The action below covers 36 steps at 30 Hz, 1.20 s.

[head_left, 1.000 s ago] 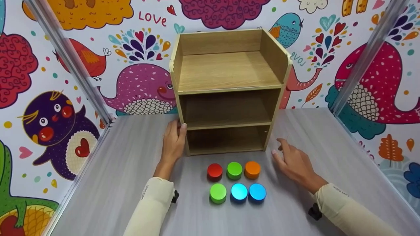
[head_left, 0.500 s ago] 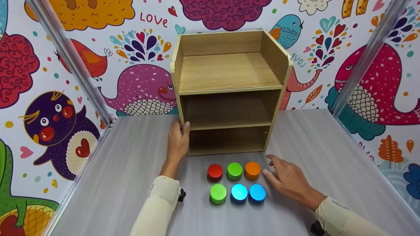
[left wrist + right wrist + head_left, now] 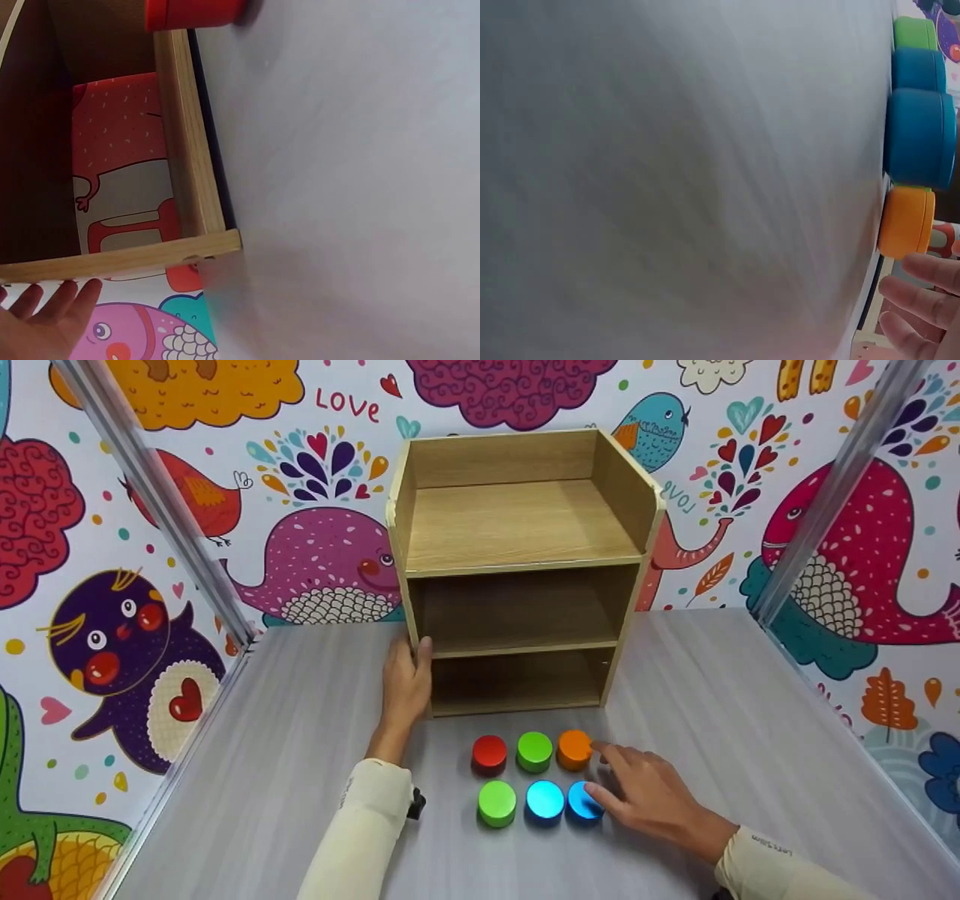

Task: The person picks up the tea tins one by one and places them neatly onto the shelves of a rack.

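Note:
My left hand (image 3: 406, 682) rests at the left side of a small wooden shelf (image 3: 525, 566), its thumb by the front edge. In the left wrist view, its straight fingertips (image 3: 88, 292) touch the outside of the side panel. My right hand (image 3: 649, 791) reaches in from the right with fingers extended. Its index finger is right at an orange round tub (image 3: 574, 750), while its thumb overlaps the right-hand blue tub (image 3: 581, 802). The right wrist view shows the fingers (image 3: 919, 300) spread close beside the orange tub (image 3: 906, 223), not wrapped around it.
Left of the orange tub stand a green tub (image 3: 534, 751) and a red tub (image 3: 489, 755). The nearer row has another green tub (image 3: 496, 802) and a second blue tub (image 3: 544, 802). Patterned walls (image 3: 322, 562) with metal posts enclose the grey table (image 3: 285, 780).
My right hand has come nearer and to the left, from beside the shelf to the orange and blue tubs. The left hand shifted slightly along the shelf's side. The tubs have stayed put.

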Tool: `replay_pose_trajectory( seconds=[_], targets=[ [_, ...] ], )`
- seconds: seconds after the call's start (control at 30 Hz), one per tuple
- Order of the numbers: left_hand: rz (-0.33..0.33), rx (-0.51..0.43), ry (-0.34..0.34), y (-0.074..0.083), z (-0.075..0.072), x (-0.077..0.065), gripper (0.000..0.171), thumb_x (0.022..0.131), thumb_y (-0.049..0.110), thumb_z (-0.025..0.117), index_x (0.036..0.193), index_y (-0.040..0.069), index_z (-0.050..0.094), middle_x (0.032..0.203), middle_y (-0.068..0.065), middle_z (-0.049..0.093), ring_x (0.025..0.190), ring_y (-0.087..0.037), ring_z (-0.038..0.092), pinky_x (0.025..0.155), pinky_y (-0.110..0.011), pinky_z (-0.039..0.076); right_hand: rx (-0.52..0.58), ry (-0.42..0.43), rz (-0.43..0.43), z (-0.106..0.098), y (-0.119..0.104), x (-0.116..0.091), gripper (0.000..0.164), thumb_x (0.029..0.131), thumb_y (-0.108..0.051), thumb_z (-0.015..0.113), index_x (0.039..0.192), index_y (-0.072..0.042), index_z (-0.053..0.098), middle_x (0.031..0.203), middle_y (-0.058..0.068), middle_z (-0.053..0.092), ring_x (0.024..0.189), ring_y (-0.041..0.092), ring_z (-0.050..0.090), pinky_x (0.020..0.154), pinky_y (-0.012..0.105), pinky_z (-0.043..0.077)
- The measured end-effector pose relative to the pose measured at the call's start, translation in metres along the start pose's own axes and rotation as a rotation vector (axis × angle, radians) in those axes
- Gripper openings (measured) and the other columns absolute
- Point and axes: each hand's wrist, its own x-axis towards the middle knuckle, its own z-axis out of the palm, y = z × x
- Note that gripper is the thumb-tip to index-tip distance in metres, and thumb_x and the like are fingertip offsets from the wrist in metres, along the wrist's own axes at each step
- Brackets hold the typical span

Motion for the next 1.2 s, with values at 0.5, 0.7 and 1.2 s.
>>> replay_pose_trajectory(
  seconds=[0.5, 0.7, 1.2],
  targets=[
    [0.010, -0.004, -0.002, -0.002, 0.000, -0.001, 0.042, 0.106, 0.028, 0.056, 0.133, -0.004, 0.053, 0.107, -0.019, 0.058, 0.100, -0.031, 0.054, 0.092, -0.052, 0.044, -0.048, -0.090, -0.028, 0.005, -0.008, -0.005, 0.067, 0.094, -0.074, 0.050, 0.131, -0.018, 0.059, 0.123, 0.006, 0.071, 0.106, 0.024, 0.069, 0.092, 0.053, 0.054],
    [0.051, -0.008, 0.023, -0.005, 0.000, -0.001, 0.046, 0.105, 0.026, 0.058, 0.138, -0.005, 0.051, 0.107, -0.021, 0.060, 0.099, -0.034, 0.056, 0.092, -0.053, 0.045, -0.075, -0.082, -0.065, 0.007, -0.008, -0.007, 0.062, 0.094, -0.074, 0.051, 0.123, -0.020, 0.060, 0.117, 0.004, 0.072, 0.100, 0.019, 0.067, 0.088, 0.049, 0.055],
    [0.034, 0.016, 0.012, -0.006, 0.001, 0.000, 0.045, 0.105, 0.028, 0.059, 0.135, -0.005, 0.053, 0.114, -0.023, 0.061, 0.108, -0.038, 0.060, 0.096, -0.054, 0.046, -0.051, -0.171, -0.058, 0.005, -0.017, -0.012, 0.067, 0.093, -0.075, 0.052, 0.132, -0.022, 0.059, 0.120, 0.001, 0.069, 0.102, 0.017, 0.064, 0.093, 0.053, 0.052]
  ],
)
